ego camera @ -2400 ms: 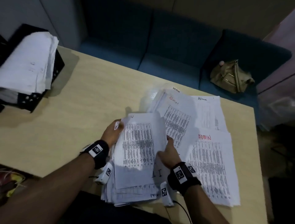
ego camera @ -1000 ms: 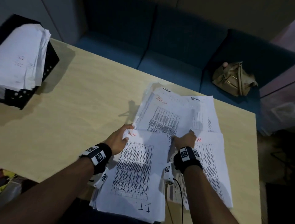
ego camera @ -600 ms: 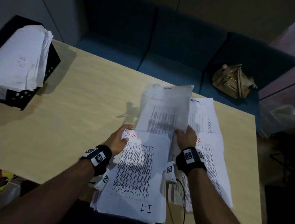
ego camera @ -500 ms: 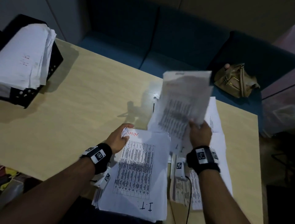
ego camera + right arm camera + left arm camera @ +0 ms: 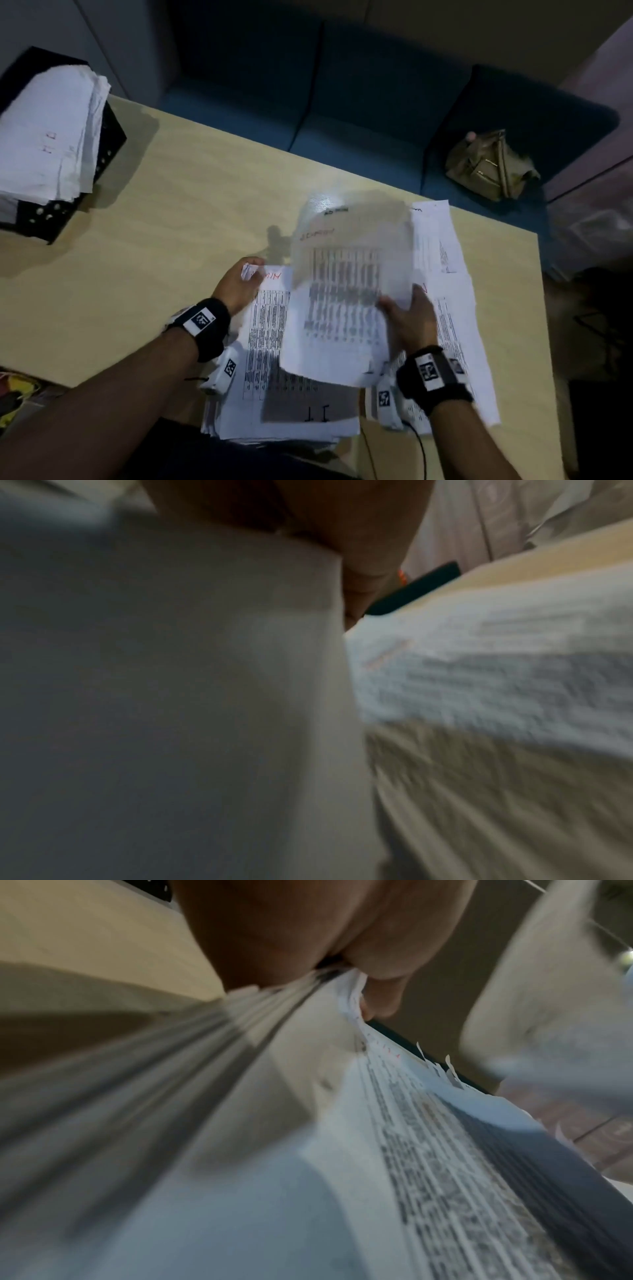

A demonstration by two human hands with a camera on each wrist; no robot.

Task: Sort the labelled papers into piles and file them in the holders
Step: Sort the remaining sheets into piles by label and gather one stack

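- Your right hand (image 5: 409,320) has swung its sheet (image 5: 342,294) back leftward, fingers pinching its right edge.
- Your left hand (image 5: 239,286) pinches one pile's (image 5: 274,404) corner.
- One holder (image 5: 102,147).

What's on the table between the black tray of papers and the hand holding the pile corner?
Nothing: the head view shows bare table between the black tray and the left hand.

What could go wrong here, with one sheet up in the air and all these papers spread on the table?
The right hand holds the lifted sheet by one edge only; it looks blurred and bent, so it may crease or slip. The left hand pinches just a corner of the near stack, which might fan out. Loose sheets overlap and may get mixed.
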